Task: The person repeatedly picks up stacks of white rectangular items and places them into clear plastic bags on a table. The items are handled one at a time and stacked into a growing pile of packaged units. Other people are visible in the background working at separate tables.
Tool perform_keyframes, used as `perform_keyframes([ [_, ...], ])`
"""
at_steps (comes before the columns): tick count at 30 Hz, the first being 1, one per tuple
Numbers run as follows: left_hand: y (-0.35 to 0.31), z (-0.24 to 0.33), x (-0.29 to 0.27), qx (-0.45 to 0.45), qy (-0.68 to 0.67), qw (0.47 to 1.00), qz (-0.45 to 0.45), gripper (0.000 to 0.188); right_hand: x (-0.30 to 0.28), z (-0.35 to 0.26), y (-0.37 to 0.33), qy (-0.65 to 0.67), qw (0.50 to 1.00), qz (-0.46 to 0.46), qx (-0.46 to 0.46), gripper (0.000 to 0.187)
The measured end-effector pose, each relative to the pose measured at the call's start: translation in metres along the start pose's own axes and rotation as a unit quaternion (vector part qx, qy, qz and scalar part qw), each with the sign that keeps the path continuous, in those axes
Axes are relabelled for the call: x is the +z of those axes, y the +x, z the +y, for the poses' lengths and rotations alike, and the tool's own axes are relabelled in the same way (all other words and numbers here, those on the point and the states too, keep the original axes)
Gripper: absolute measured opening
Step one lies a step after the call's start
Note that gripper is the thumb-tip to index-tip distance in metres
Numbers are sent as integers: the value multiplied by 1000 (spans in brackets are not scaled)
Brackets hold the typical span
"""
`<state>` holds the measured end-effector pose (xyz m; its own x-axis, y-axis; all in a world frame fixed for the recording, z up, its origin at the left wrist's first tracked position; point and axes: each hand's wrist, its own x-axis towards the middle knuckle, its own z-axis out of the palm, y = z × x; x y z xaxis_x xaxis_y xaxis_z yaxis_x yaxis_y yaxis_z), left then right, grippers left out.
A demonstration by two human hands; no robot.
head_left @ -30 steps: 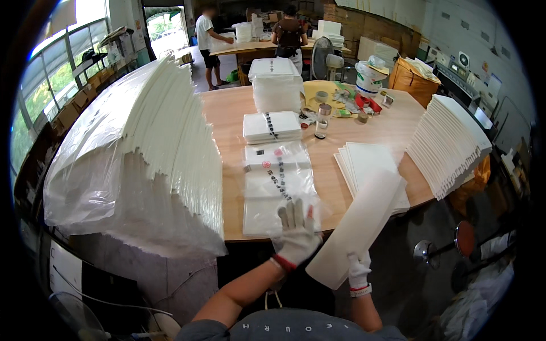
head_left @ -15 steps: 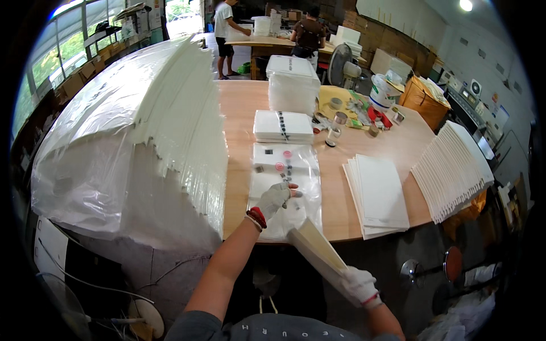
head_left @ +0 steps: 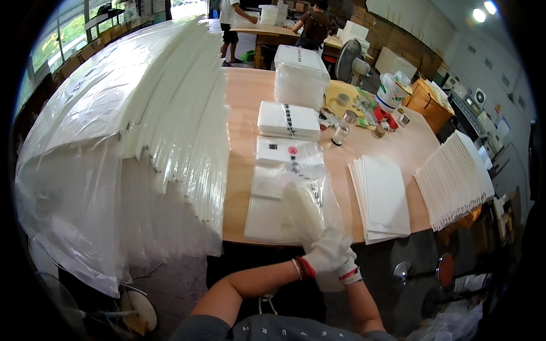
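Observation:
A white folded board (head_left: 300, 200) shows through a clear plastic bag (head_left: 329, 196), its far end inside the bag and slanting up to the left. At the bag's near end my left hand (head_left: 325, 253) is closed on the plastic, over the board. My right hand (head_left: 348, 262) sits right beside it, closed on the board's near end and partly hidden by the left. Both hands wear white gloves with red cuffs. Under the raised bag lie more flat clear bags (head_left: 263, 219) at the table's front edge.
A large plastic-wrapped stack (head_left: 187, 131) rises at the left. Further back stand packed white bundles (head_left: 289, 120) and a taller pile (head_left: 301, 79). White boards (head_left: 387, 199) and a leaning row (head_left: 455, 179) lie right. A glass jar (head_left: 343, 129) stands behind; two people work at a far table.
My left hand has moved right and nearer, from above the flat bags to beside my right hand. The board's far end has gone into the bag, which has lifted off the table.

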<state>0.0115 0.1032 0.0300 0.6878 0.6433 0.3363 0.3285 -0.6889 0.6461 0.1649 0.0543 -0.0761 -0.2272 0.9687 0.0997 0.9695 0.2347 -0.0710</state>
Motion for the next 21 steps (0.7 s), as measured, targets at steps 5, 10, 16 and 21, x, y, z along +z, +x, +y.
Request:
perform_keyframes([
  [5, -22, -85, 3, -57, 46, 996, -46, 36, 0, -16, 55, 86, 952, 214, 202, 40],
  [10, -75, -198, 45, 64, 122, 986, 98, 49, 29, 7, 112, 110, 954, 31, 275, 45],
  [16, -107, -199, -15, -317, -129, 921, 188, 55, -30, -26, 91, 123, 926, -127, 335, 60],
  [21, -142, -142, -13, -349, -191, 876, 274, 25, -2, -43, 4, 85, 975, -49, 199, 72],
])
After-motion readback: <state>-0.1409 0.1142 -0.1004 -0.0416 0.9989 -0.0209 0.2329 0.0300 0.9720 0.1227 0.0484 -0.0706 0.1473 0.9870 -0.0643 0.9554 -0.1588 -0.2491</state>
